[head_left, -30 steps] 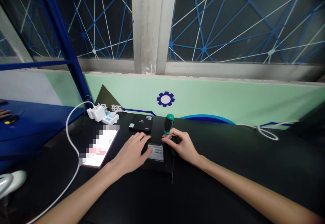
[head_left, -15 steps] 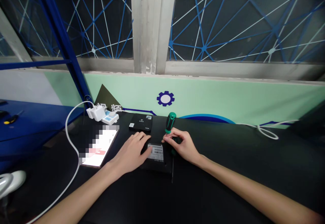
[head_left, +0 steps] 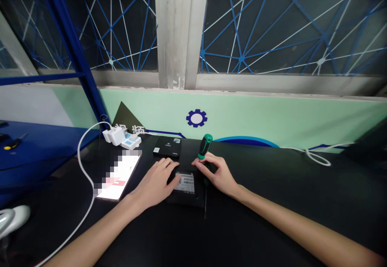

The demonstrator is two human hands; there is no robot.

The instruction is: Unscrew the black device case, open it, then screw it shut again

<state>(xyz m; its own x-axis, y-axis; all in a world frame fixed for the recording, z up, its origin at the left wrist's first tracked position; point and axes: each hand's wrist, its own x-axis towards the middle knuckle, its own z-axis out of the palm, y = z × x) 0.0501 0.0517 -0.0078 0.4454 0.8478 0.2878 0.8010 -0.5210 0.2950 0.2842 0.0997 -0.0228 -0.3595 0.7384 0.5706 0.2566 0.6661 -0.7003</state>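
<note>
A black box-shaped device [head_left: 189, 200] with a white printed label [head_left: 185, 182] lies on the dark table in front of me. My left hand [head_left: 160, 178] grips its left side, thumb over the label and fingers towards the far edge. My right hand [head_left: 216, 173] pinches a green-and-black screwdriver [head_left: 205, 145] low down, its handle pointing up and leaning slightly right. The screwdriver's tip, near the device's far right corner, is hidden by the fingers. Beside the device's right edge lies a second green-handled tool [head_left: 206, 202], partly under my right hand, its thin shaft pointing towards me.
Behind the device lies another flat black box [head_left: 167, 146]. A phone [head_left: 119, 178] with a lit screen is on the left, near a power strip [head_left: 130, 141] with white plugs. A white cable [head_left: 87, 174] loops down the left side. The green wall [head_left: 242, 115] bounds the table's back.
The screwdriver handle has tipped slightly to the right, and the right fingers have shifted a little around it. My left hand and the device stay in place.
</note>
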